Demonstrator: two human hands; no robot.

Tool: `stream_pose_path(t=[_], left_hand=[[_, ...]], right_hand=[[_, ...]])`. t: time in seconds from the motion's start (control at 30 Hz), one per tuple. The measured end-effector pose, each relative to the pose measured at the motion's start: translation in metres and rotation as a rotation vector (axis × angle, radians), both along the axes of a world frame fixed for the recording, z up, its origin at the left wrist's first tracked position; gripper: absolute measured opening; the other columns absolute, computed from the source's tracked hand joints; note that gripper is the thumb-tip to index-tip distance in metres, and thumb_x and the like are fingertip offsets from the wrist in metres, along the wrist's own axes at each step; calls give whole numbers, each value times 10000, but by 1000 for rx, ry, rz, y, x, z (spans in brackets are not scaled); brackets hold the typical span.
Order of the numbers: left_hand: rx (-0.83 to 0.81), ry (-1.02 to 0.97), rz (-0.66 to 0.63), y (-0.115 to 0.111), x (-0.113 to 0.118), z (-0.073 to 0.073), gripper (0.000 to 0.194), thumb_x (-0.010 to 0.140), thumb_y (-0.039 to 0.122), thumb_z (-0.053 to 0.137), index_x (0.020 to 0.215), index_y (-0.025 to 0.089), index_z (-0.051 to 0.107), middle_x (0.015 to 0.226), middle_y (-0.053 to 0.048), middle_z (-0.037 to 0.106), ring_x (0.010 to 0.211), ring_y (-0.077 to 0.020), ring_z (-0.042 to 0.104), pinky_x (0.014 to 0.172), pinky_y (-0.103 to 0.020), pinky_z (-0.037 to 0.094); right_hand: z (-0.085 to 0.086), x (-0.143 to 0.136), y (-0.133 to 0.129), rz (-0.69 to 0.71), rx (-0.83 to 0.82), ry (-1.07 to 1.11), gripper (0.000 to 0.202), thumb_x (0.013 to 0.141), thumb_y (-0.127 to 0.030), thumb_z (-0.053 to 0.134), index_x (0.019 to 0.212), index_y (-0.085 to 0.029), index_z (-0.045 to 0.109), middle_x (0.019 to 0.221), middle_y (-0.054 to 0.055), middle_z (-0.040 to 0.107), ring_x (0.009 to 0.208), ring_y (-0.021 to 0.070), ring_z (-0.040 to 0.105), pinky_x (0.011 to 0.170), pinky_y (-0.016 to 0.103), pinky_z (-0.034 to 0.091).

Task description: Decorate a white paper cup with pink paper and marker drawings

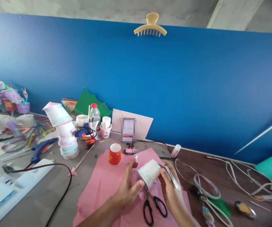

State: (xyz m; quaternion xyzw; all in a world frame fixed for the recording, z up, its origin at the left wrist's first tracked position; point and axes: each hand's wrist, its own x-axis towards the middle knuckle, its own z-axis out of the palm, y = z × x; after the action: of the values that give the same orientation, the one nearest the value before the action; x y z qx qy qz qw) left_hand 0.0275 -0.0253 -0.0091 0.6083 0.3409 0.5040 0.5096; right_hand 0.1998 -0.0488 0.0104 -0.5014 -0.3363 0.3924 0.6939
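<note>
A white paper cup [149,171] with a pale green print lies tilted on its side between my hands. My right hand [170,184] grips it at the right end, with a white marker pen [172,177] also held between the fingers. On the cup's left, my left hand [130,186] is curved with thumb and fingers apart, the thumb close to the cup's edge. A small white piece [136,157] shows by its fingertips; whether it is held I cannot tell. Black-handled scissors [153,203] lie below the cup on pink paper [107,195]. Behind stands an upside-down red paper cup [115,154].
Left are stacked decorated cups [67,138], a blue glue gun [40,148] and a black cable [66,186]. A phone [128,130] stands behind the pink paper. To the right are a glue stick [176,151], white cords [207,183] and a tape measure [245,210].
</note>
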Motion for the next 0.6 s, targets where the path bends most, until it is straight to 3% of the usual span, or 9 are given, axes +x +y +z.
stream_pose_path(t=[0.17,0.27,0.43,0.6], left_hand=[[-65,-92,-71,2,0,2,765,773,535,698,1409,231,402,1351,-145,500,1216,-322,480,1046,-450,367],[-11,-46,-71,1,1,2,715,797,473,698,1408,239,410,1354,-145,511,1183,-310,515,1022,-439,395],[29,11,-58,-1,1,3,628,822,389,685,1381,229,449,1180,-125,620,1021,-271,594,921,-394,452],[-36,-2,-39,-2,4,6,247,827,305,663,1049,197,678,972,-87,705,849,-237,621,793,-329,457]], right_hand=[[0,6,11,0,2,245,387,773,-437,732,1093,-245,627,911,11,738,840,227,698,727,348,547],[0,4,13,14,-31,280,365,747,-477,732,1002,-221,676,941,35,746,889,255,694,740,364,553],[1,0,10,30,-69,272,375,734,-479,743,994,-215,686,950,44,753,880,259,697,725,358,558],[0,0,7,47,-17,214,406,703,-446,780,1031,-230,680,833,20,740,696,216,682,618,330,534]])
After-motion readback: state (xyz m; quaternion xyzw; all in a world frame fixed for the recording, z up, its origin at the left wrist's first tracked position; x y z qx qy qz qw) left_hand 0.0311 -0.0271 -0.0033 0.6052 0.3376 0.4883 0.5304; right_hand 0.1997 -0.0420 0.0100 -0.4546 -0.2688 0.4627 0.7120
